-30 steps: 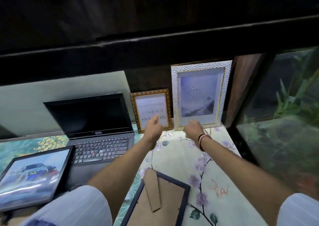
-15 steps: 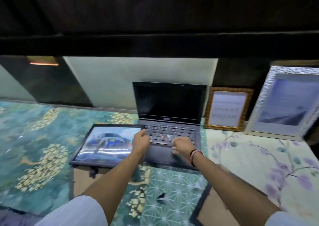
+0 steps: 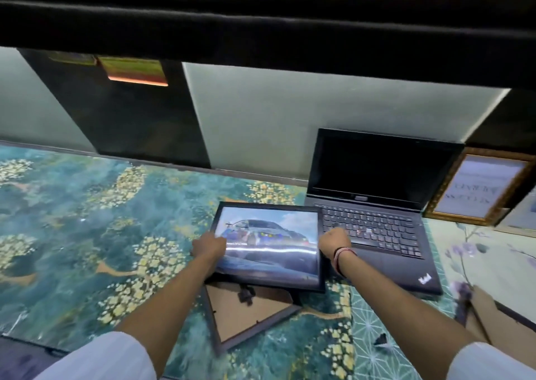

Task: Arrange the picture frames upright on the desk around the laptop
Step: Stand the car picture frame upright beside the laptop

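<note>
A black-framed car picture (image 3: 269, 243) lies tilted just left of the open black laptop (image 3: 377, 205). My left hand (image 3: 210, 246) grips its left edge and my right hand (image 3: 335, 241) grips its right edge, beside the keyboard. Under it a second frame (image 3: 246, 315) lies face down, brown backing up. A gold frame (image 3: 481, 189) stands upright against the wall right of the laptop, with a pale frame (image 3: 522, 220) partly cut off by the right edge of the view. Another face-down frame (image 3: 493, 318) lies at the lower right.
The desk (image 3: 72, 234) is covered in teal floral and pale floral sheets. A dark overhead shelf (image 3: 261, 25) hangs low above the desk. The wall behind has a dark panel (image 3: 124, 112). A broad stretch of desk extends left of the car picture.
The view has swung left. Both hands left the two upright frames, passed over the laptop keyboard, and now hold the car picture by its two side edges, its front raised.
</note>
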